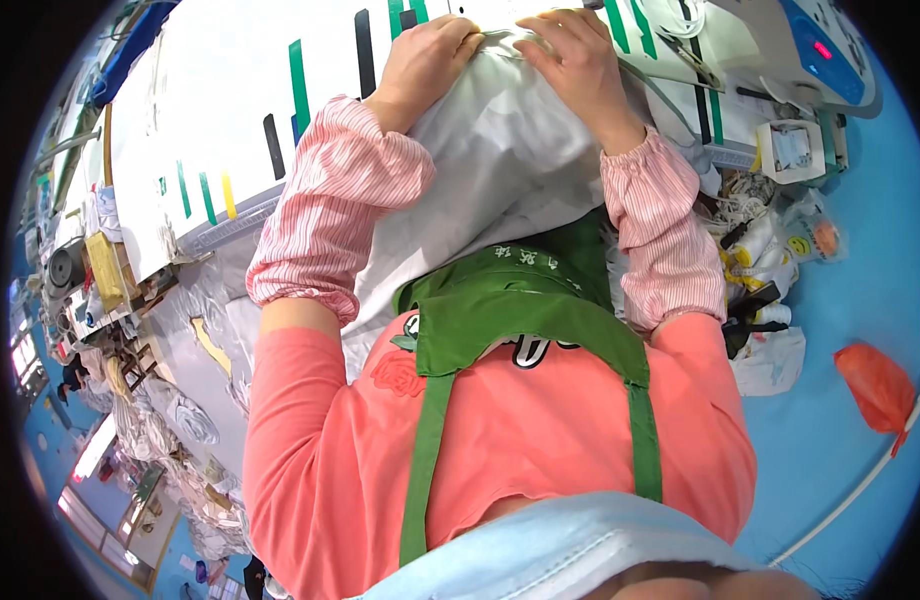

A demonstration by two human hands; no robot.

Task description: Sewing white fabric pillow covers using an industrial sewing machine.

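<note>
Both hands work at the far edge of a pale grey fabric (pixel 500 150) that lies bunched over a white worktable (pixel 230 110) marked with green, black and yellow tape strips; the left hand (pixel 427 62) presses down on the cloth with fingers curled and clenched into its folded edge, and the right hand (pixel 577 55) sits just beside it, fingers bent and pinching the same edge (the fingertips themselves are partly hidden in the fold). Striped pink sleeve covers (pixel 330 210) wrap both forearms; a green apron (pixel 510 310) hangs over a coral shirt. To the right stands a white and blue sewing machine (pixel 820 50); an orange bag (pixel 875 385) lies on the blue floor (pixel 860 300).
</note>
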